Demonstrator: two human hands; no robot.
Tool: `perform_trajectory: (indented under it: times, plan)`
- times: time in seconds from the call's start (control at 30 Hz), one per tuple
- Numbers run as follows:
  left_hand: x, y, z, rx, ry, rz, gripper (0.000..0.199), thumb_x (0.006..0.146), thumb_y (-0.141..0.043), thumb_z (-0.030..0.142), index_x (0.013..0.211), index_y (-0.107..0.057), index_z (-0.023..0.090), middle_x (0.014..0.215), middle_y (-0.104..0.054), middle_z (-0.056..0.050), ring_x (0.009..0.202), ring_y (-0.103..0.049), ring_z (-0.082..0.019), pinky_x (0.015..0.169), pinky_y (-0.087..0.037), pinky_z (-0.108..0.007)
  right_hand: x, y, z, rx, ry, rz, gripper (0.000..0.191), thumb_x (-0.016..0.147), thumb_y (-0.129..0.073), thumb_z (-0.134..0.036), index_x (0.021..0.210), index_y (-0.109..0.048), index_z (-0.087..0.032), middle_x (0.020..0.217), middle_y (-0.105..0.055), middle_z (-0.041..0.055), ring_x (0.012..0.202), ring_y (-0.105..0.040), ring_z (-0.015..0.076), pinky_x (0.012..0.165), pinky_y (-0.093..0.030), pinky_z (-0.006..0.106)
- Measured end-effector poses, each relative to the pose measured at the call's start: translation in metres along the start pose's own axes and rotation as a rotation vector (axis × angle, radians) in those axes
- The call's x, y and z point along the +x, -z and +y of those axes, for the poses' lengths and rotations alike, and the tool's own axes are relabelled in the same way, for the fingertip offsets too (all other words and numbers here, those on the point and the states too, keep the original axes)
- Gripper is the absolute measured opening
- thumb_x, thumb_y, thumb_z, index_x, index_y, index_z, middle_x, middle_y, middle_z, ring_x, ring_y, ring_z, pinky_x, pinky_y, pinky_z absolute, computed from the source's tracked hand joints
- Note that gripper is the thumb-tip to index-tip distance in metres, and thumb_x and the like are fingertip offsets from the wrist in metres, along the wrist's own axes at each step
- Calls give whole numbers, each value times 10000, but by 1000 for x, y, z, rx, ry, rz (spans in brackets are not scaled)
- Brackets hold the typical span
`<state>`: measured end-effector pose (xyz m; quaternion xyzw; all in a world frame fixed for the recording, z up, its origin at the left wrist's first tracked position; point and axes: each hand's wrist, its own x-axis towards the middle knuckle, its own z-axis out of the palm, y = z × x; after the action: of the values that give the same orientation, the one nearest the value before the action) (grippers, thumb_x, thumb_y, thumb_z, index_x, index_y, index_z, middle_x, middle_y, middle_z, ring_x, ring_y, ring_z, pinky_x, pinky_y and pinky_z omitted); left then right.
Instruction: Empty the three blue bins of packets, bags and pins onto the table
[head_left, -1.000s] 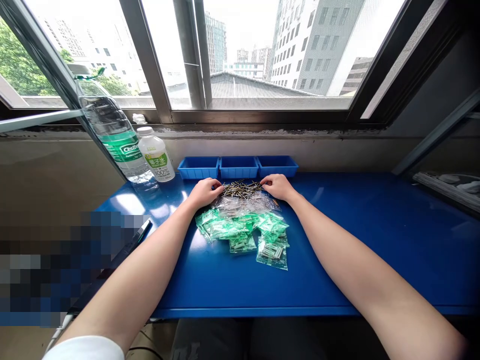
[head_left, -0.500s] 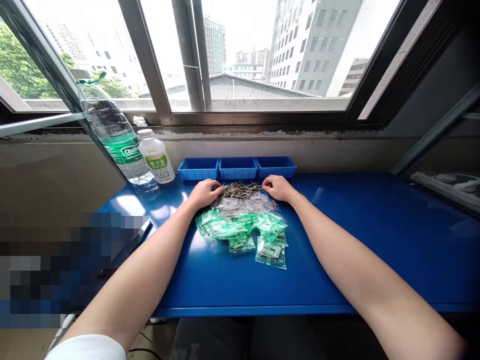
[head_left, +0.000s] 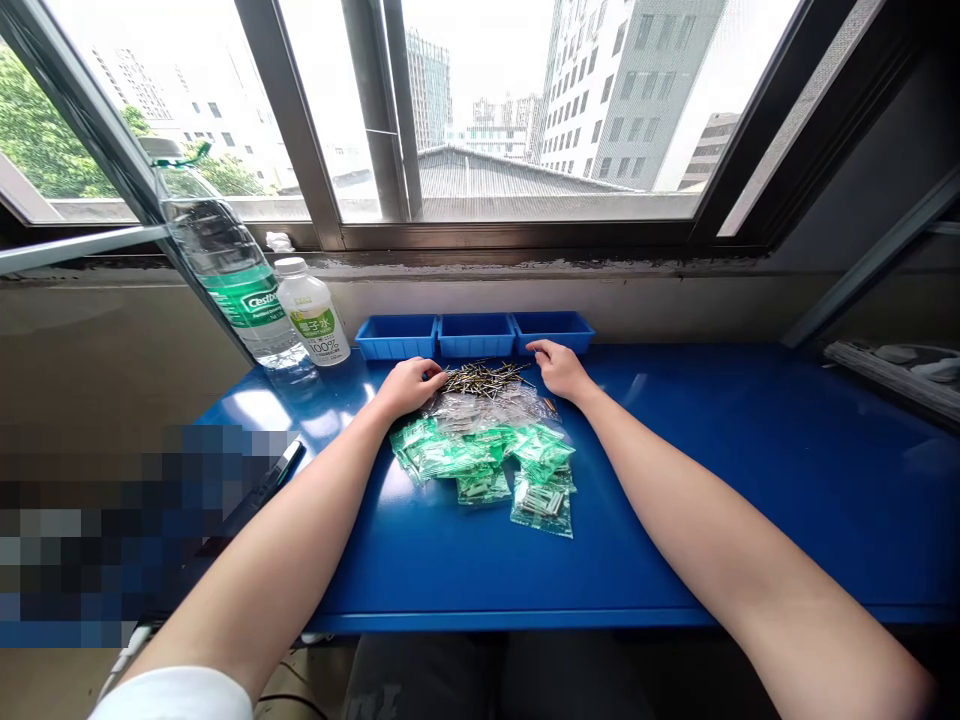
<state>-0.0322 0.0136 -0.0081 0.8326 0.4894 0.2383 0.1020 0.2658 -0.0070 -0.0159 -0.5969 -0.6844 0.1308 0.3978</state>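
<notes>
Left hand curled at the loose pile of thin brass-coloured pins, any pinch hidden; right hand open, fingers loosely spread, just beside it, near three blue plastic trays.

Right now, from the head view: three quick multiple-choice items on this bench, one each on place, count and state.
1. Where is the heap of metal pins?
A. On the window sill
B. Between the left hand and the right hand
C. On the floor

2. How many blue trays are in the row?
A. Two
B. Four
C. Three

3. What state is the small plastic bottle in?
A. Standing upright
B. Lying on its side
C. Held in a hand

1: B, the heap shows between the hands.
2: C, three trays stand side by side.
3: A, it stands on its base left of the trays.
</notes>
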Motion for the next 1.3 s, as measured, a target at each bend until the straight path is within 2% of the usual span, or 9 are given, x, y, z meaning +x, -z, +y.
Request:
perform_trajectory:
  times: [0.2, 0.4, 0.47, 0.57, 0.67, 0.8, 0.9, 1.03, 1.3]
  plan:
    - [0, 0, 1, -12, 2, -3, 383, 832, -509, 504, 900, -716, 188, 894, -694, -70, 794, -620, -208, 734, -467, -306, -3, 1, -1, 110, -11, 41, 195, 808, -529, -236, 915, -665, -146, 799, -703, 67, 711, -634, 176, 718, -488, 303]
    - [-1, 2, 1, -146, 49, 29, 372, 834, -512, 491, 918, -700, 182, 831, -701, -51, 729, -610, -180, 696, -471, -287, -3, 1, -17, 356, -20, 167, 265, 698, -664, -417, 768, -699, -163, 698, -682, 42, 594, -583, 153, 573, -458, 281]
    - [-2, 4, 3, -174, 37, 87, 345, 833, -522, 460, 911, -696, 173, 833, -692, -49, 734, -603, -173, 696, -467, -282, -4, 1, -29, 485, -37, 131, 276, 650, -703, -421, 753, -702, -165, 678, -679, 36, 581, -574, 145, 545, -446, 273]
    - [-2, 8, 12, -179, -44, 206, 300, 831, -539, 412, 884, -700, 165, 850, -669, -50, 721, -581, -156, 709, -463, -282, -9, -1, -48, 683, -107, -1, 297, 591, -751, -395, 775, -707, -167, 698, -696, 47, 557, -568, 135, 447, -384, 243]
    - [-4, 12, 26, -232, -146, 230, 310, 841, -542, 422, 918, -711, 174, 899, -658, -53, 759, -585, -153, 730, -473, -273, -15, -4, -62, 776, -138, -124, 321, 572, -776, -380, 810, -716, -174, 751, -718, 62, 558, -575, 133, 386, -317, 221]
    - [-6, 14, 42, -271, -270, 152, 327, 848, -553, 441, 970, -719, 187, 967, -653, -67, 881, -611, -174, 803, -478, -275, -23, -8, -77, 796, -111, -252, 331, 556, -801, -381, 811, -732, -181, 773, -730, 54, 593, -605, 137, 455, -420, 234]
    - [-7, 12, 49, -260, -341, 84, 315, 872, -530, 418, 920, -731, 180, 944, -658, -74, 848, -618, -168, 776, -477, -272, -26, -9, -85, 814, -92, -281, 323, 546, -811, -380, 792, -737, -184, 747, -726, 42, 616, -622, 144, 516, -470, 250]
    - [-9, 10, 53, -241, -335, 83, 316, 887, -497, 393, 857, -730, 181, 893, -661, -70, 793, -614, -159, 743, -475, -269, -27, -11, -85, 757, -58, -259, 301, 573, -799, -386, 792, -745, -187, 754, -729, 44, 636, -632, 151, 575, -498, 270]
    - [-12, 11, 55, -236, -301, 58, 311, 873, -494, 372, 774, -719, 182, 898, -652, -62, 782, -608, -156, 752, -474, -270, -21, -18, -67, 524, 75, -171, 240, 653, -733, -392, 773, -729, -184, 774, -726, 44, 713, -658, 184, 678, -521, 303]
